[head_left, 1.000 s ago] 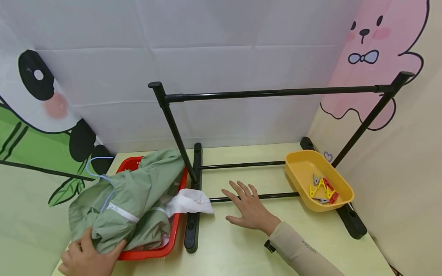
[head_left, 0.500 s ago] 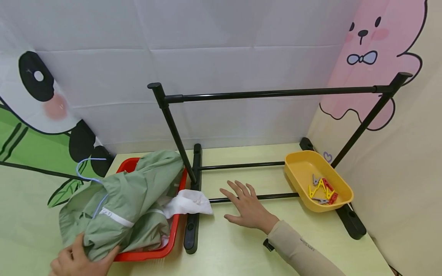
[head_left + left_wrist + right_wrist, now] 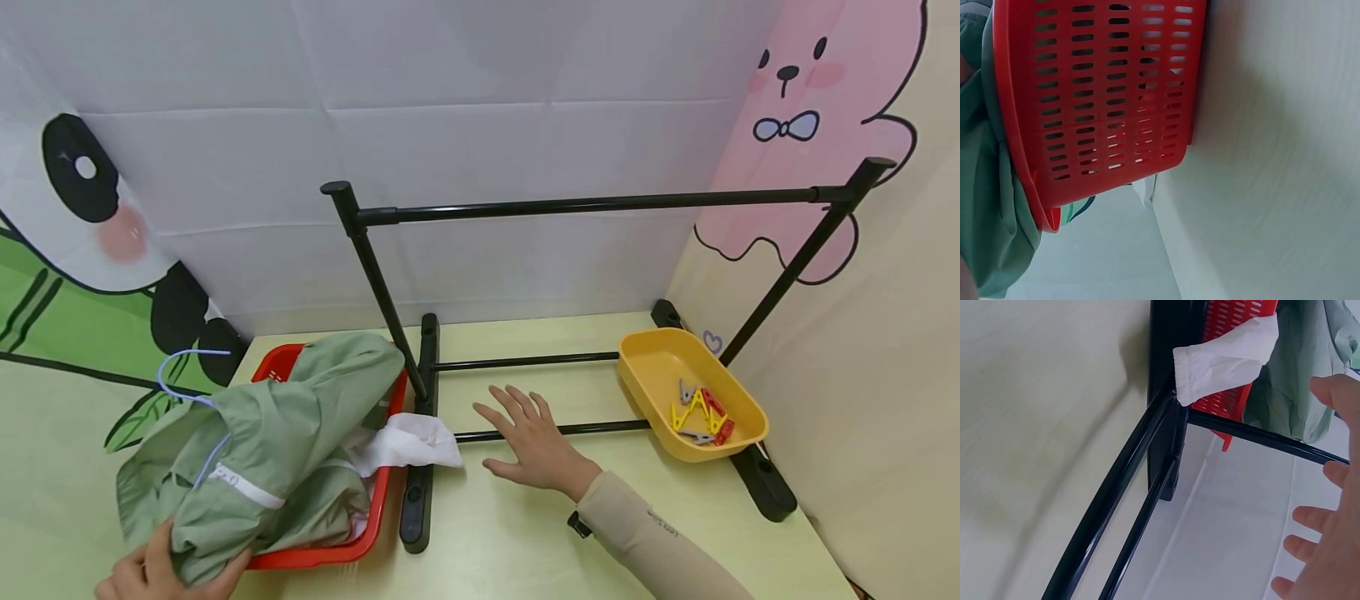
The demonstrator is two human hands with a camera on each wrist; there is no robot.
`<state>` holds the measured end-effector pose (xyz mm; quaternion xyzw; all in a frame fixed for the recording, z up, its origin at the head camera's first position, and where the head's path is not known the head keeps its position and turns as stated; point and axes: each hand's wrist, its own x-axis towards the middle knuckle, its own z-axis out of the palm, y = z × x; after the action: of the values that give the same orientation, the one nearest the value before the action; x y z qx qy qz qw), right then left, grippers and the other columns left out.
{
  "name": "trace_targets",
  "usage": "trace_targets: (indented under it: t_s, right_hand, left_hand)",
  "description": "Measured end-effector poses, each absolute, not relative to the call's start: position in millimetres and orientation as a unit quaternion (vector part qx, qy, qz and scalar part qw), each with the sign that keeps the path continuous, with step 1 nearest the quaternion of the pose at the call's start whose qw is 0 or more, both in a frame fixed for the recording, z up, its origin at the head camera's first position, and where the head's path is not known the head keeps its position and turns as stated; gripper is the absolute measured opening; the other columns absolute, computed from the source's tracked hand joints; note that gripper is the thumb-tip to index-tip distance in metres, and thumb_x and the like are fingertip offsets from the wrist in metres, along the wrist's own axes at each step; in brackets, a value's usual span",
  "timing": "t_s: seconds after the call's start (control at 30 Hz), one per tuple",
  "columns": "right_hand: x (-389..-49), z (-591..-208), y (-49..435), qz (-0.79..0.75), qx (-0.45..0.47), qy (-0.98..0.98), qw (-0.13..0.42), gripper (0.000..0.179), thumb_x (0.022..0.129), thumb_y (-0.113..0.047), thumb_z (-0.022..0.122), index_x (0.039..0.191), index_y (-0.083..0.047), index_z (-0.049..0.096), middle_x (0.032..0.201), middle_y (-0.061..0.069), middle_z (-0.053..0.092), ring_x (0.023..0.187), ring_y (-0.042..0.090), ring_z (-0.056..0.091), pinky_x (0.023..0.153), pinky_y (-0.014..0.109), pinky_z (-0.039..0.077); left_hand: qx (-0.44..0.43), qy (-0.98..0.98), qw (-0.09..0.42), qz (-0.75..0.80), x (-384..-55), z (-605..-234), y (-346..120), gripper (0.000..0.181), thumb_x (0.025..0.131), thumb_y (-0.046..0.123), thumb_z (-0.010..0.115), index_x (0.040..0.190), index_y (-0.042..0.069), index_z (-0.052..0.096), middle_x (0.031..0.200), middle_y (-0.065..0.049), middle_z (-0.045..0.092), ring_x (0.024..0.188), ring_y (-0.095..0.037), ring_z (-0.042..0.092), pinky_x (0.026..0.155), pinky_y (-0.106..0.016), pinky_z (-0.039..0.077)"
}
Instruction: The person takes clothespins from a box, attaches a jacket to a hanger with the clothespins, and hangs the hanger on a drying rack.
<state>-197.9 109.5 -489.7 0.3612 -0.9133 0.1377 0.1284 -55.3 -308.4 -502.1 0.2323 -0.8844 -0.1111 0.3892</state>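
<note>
At the lower left of the head view, my left hand [image 3: 176, 571] grips the near edge of a crumpled sage-green garment [image 3: 262, 467]. A blue hanger [image 3: 187, 395] pokes out of its top, and a white strip crosses the cloth. The garment lies over a red slotted basket [image 3: 330, 557], whose side wall [image 3: 1110, 94] fills much of the left wrist view. From the basket's right rim hangs a white cloth [image 3: 408, 440]. My right hand [image 3: 534, 446] is spread, palm down, near the rack's lower front bar [image 3: 600, 427], holding nothing; its fingers also show in the right wrist view.
A black rack stands on the pale table [image 3: 510, 542], its top bar [image 3: 585, 203] spanning high across the view. On the right, a yellow bin [image 3: 645, 392] holds several small clothespins [image 3: 701, 404]. A white curtain [image 3: 487, 150] backs the table.
My left hand has moved left and slightly down, pulling the green garment and the hanger along with it. The right hand has shifted slightly to the left.
</note>
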Motion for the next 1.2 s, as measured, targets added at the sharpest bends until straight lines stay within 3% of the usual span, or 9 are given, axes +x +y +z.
trace_targets:
  t_s: [0.3, 0.93, 1.2]
  right_hand:
    - [-202.5, -485.4, 106.2, 0.143, 0.376, -0.903, 0.150, 0.076, 0.088, -0.046, 0.070, 0.152, -0.018, 0.038, 0.156, 0.016, 0.033, 0.142, 0.037, 0.031, 0.107, 0.063, 0.027]
    - [-215.2, -472.3, 100.6, 0.116, 0.393, -0.895, 0.174, 0.077, 0.088, -0.046, 0.071, 0.151, -0.017, 0.038, 0.156, 0.017, 0.032, 0.139, 0.040, 0.034, 0.105, 0.064, 0.028]
    - [-220.9, -466.0, 99.0, 0.119, 0.399, -0.890, 0.186, 0.075, 0.089, -0.044, 0.069, 0.152, -0.016, 0.038, 0.156, 0.016, 0.032, 0.142, 0.037, 0.031, 0.106, 0.061, 0.029]
  left_hand:
    - [0.188, -0.877, 0.428, -0.107, -54.2, -506.1, -312.3, 0.112, 0.064, 0.096, 0.029, 0.125, 0.004, 0.049, 0.095, -0.028, 0.041, 0.086, -0.050, 0.038, 0.067, -0.053, 0.024]
    - [0.123, -0.873, 0.458, -0.113, -49.0, -507.5, -310.4, 0.105, 0.071, 0.089, 0.040, 0.125, 0.000, 0.055, 0.098, -0.029, 0.044, 0.084, -0.050, 0.039, 0.067, -0.051, 0.023]
    - [0.114, -0.886, 0.436, -0.112, -45.8, -504.0, -308.0, 0.104, 0.074, 0.087, 0.037, 0.127, -0.001, 0.053, 0.102, -0.029, 0.043, 0.088, -0.050, 0.039, 0.070, -0.052, 0.024]
